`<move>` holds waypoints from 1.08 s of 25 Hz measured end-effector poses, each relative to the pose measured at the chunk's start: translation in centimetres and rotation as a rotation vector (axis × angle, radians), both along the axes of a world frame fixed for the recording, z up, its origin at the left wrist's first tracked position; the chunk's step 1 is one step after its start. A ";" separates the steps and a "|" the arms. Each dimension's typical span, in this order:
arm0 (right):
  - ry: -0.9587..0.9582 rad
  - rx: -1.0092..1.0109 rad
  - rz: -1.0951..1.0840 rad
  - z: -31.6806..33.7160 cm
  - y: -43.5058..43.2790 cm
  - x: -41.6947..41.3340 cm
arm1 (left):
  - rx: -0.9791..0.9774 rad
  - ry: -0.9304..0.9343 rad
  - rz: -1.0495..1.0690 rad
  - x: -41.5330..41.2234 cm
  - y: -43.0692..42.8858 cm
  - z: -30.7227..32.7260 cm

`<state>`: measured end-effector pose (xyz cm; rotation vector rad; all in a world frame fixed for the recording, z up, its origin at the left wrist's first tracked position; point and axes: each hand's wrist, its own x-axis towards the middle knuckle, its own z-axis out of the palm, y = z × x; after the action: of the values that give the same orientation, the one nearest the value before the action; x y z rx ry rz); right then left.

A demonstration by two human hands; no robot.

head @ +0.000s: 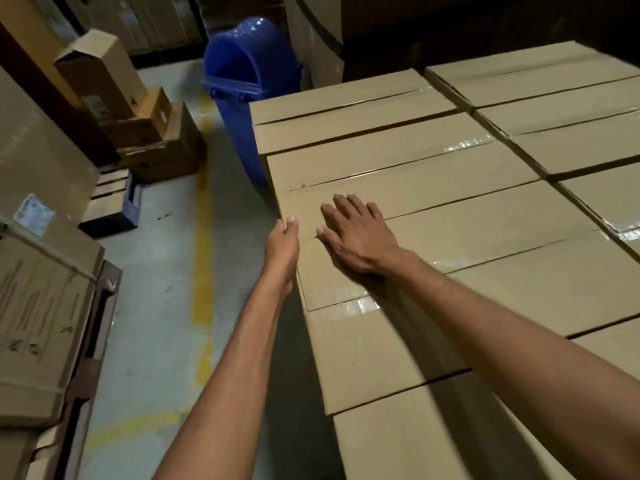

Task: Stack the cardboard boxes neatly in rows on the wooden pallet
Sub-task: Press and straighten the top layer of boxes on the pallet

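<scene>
Cardboard boxes (433,209) lie packed side by side in rows, their taped tops forming one flat, nearly level surface that fills the right half of our view; whatever they rest on is hidden beneath them. We have both arms stretched out over the near left corner of this layer. Our right hand (353,233) lies flat, palm down, with its fingers spread apart on the lid of one box, right where a seam between two tops runs under the palm. Our left hand (282,242) is at the left edge of the same box, its thumb on the top and the other fingers curled down over the side, so it is clamped on that edge. A strip of shiny tape (346,304) crosses the lid just nearer to us than the right wrist. A second block of boxes (554,109) sits further right, set apart from the first by a narrow dark gap. Beyond the far left corner of the stack stands a blue bin (249,81), close against the boxes. A worn yellow line (204,271) runs along the pale concrete floor to our left. Further left are loose brown cartons (138,123) piled unevenly, and a printed carton (38,306) at the left border.
</scene>
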<state>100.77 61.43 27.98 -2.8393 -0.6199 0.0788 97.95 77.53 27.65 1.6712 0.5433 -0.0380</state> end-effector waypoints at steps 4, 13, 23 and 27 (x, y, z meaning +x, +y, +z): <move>0.026 0.076 0.024 1.4 1.6 1.0 | 0.044 -0.025 0.009 1.0 1.0 1.4; -0.105 -0.026 0.023 1.5 6.8 15.1 | -0.051 -0.198 0.081 18.2 7.9 -1.2; -0.040 -0.080 -0.070 -0.7 8.5 21.1 | -0.370 -0.168 0.020 25.0 8.6 -6.1; -0.024 -0.076 -0.068 -0.5 8.4 21.1 | -0.384 -0.223 -0.134 26.4 9.6 -6.3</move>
<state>121.88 69.80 27.52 -2.9360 -0.5353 0.0575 124.38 87.13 21.35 1.3127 0.2353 -0.0496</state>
